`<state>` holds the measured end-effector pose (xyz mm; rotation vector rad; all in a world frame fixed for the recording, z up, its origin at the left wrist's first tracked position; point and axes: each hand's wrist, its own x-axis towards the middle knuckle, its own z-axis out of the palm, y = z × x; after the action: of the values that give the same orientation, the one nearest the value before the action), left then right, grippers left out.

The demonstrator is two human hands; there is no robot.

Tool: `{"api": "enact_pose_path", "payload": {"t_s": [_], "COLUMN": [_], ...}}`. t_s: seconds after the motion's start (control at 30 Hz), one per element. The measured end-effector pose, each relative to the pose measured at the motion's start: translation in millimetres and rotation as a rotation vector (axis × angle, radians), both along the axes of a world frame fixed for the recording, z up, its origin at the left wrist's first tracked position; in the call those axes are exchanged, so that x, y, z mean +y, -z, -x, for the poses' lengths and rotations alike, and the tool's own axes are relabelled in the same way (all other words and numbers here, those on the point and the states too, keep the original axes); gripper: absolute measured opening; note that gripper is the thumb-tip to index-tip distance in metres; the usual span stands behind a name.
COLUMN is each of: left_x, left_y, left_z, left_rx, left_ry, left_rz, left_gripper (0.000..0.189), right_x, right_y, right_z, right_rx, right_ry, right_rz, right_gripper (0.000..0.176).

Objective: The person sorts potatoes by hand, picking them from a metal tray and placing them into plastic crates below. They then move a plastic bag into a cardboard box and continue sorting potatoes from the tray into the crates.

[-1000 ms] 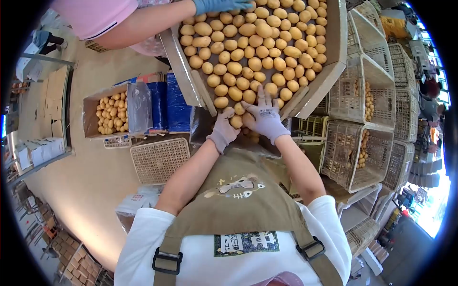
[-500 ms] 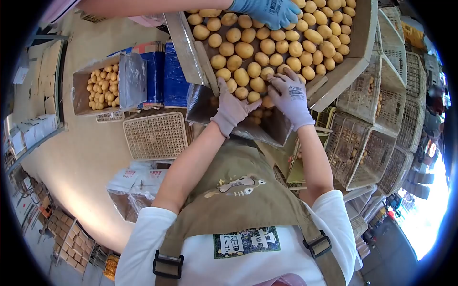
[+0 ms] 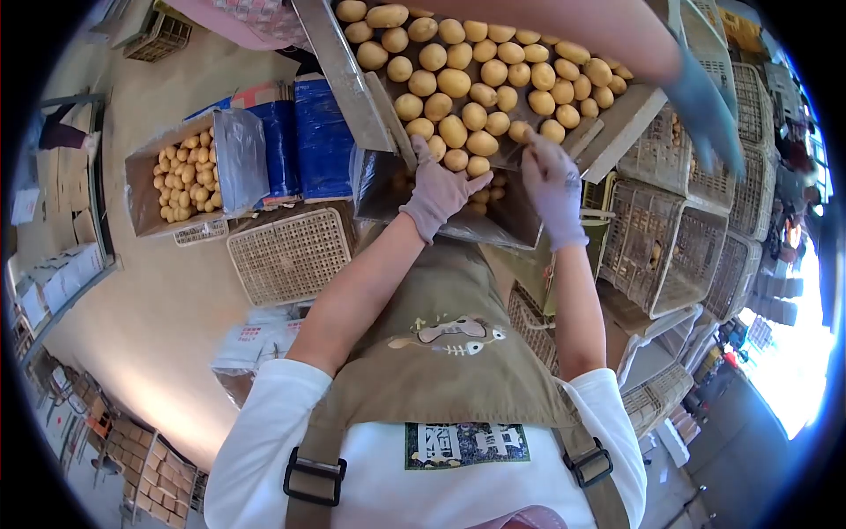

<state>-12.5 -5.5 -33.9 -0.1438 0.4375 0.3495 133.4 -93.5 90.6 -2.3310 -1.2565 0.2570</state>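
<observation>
Many yellow potatoes point(image 3: 453, 84) lie on a sorting table point(image 3: 348, 84) with raised side boards. My left hand point(image 3: 438, 196), in a pale glove, rests at the table's outlet with thumb and fingers apart, touching the nearest potatoes. My right hand point(image 3: 553, 181), also gloved, is at the outlet's right side with curled fingers; a potato point(image 3: 520, 132) sits at its fingertips. Below both hands is a plastic-lined box point(image 3: 379, 203) with some potatoes inside, partly covered by my left hand.
Another person's arm reaches across the table, its blue-gloved hand point(image 3: 705, 115) over stacked crates point(image 3: 652, 238) at right. At left stand a lined box of potatoes point(image 3: 238, 154), blue-wrapped cartons point(image 3: 322, 141) and an upturned plastic crate point(image 3: 291, 256).
The other person's blue-gloved hand has swung from over the potatoes to the right, past the table's side. My right hand has drawn slightly back and curled. Potatoes near the outlet have shifted.
</observation>
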Motion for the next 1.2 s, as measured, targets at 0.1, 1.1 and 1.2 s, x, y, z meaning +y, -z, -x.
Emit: {"api": "enact_pose_path", "payload": {"t_s": [0.1, 1.1, 1.2], "left_x": [-7, 3, 1], "left_y": [21, -34, -30], "left_z": [-3, -6, -6], "left_rx": [0.021, 0.263, 0.237], "left_ry": [0.035, -0.027, -0.035], "left_rz": [-0.160, 0.186, 0.171], "left_gripper": [0.086, 0.110, 0.107], "right_x": [-3, 110, 100], "right_y": [11, 24, 18], "right_z": [29, -92, -99], "right_rx": [-0.001, 0.053, 0.038], "right_ry": [-0.164, 0.228, 0.134], "right_rz": [0.035, 0.283, 0.320], "right_gripper": [0.025, 0.060, 0.063]}}
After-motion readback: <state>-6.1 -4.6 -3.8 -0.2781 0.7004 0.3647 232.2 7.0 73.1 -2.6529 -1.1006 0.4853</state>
